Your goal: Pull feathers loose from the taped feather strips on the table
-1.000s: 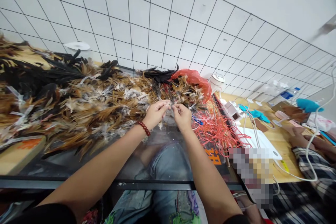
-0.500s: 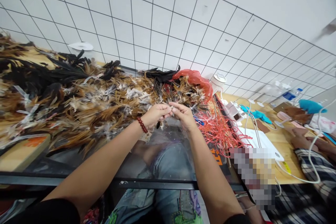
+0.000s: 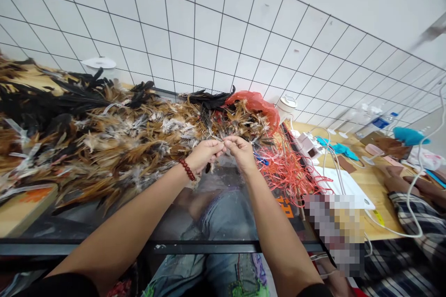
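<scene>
My left hand (image 3: 205, 154) and my right hand (image 3: 240, 152) meet fingertip to fingertip over a glass tabletop (image 3: 216, 213), both pinched on a small feather quill whose shape I can barely make out. A red bead bracelet (image 3: 187, 170) circles my left wrist. Behind the hands lies a long heap of brown, black and white feathers (image 3: 104, 139). Just right of my right hand is a tangle of red rubber bands (image 3: 289, 171).
A red plastic bag (image 3: 258, 104) tops the heap's right end. A white jar (image 3: 287, 107), white cables (image 3: 334, 167), blue cloths and a water bottle (image 3: 378, 126) sit on the wooden table to the right. Another person's plaid sleeve (image 3: 414, 213) rests there. A tiled wall stands behind.
My hands have drawn closer until the fingertips touch and lifted slightly toward the feather heap; the view has shifted a little.
</scene>
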Demonstrator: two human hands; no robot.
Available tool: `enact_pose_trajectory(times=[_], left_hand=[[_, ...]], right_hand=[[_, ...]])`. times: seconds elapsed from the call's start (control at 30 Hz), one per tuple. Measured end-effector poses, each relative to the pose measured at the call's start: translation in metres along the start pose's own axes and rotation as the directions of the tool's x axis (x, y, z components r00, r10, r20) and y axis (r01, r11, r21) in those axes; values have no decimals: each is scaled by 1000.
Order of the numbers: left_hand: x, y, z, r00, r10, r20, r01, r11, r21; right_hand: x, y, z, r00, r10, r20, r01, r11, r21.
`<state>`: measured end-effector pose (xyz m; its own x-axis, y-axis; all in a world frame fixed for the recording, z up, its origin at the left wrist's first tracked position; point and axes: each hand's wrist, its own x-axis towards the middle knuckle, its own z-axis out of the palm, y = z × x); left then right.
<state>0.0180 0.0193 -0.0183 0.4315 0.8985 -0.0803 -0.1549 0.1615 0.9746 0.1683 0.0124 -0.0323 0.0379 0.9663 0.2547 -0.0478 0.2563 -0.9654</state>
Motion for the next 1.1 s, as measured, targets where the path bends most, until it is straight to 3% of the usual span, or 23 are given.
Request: enact_pose_trajectory(times=[0.1, 0.2, 0.33, 0.4, 0.5, 0.6, 0.67, 0.77, 0.87, 0.93, 0.97, 1.03, 1.1], left_hand=[[4, 2, -7, 990, 90, -106, -82, 993, 80], [7, 2, -13, 969, 182, -170, -132, 953, 271], [9, -2, -16, 924, 323, -206, -135, 778, 614], [8, -3, -16, 920, 357, -163, -126, 663, 738], [4, -3, -14, 958, 283, 45, -200, 548, 812], [0, 0, -12, 956, 149, 252, -289, 630, 721], [-1, 2, -11, 949, 135, 284, -289, 730, 619], [2, 3, -11, 955, 217, 202, -289, 830, 478], [7, 1, -14, 949, 316, -18, -272, 844, 462], [8, -1, -17, 917, 381, -114, -247, 770, 588], [7, -1, -18, 904, 413, -111, -237, 698, 676], [5, -1, -19, 897, 442, -10, -251, 528, 811], [2, 1, -18, 910, 395, 128, -317, 460, 829]], right_hand=[[4, 6, -10, 997, -35, 64, 48, 978, -201], [6, 9, -17, 992, -115, 59, 129, 908, -399], [-1, 0, -13, 948, -304, 92, 299, 758, -579], [-5, -7, -8, 919, -349, 186, 388, 708, -590], [-7, -14, -3, 900, -341, 270, 435, 727, -531], [-2, -8, -5, 949, -251, 190, 310, 854, -418], [2, 1, -8, 984, -145, 102, 170, 933, -316], [4, 11, -7, 998, -53, 41, 61, 971, -231], [-1, 12, 2, 993, -113, 38, 119, 941, -317], [-6, 6, 8, 972, -213, 96, 234, 874, -426], [-9, 3, 10, 953, -266, 144, 303, 829, -471], [-11, -3, 11, 914, -339, 221, 405, 756, -513], [-9, -5, 7, 916, -355, 189, 401, 769, -498]])
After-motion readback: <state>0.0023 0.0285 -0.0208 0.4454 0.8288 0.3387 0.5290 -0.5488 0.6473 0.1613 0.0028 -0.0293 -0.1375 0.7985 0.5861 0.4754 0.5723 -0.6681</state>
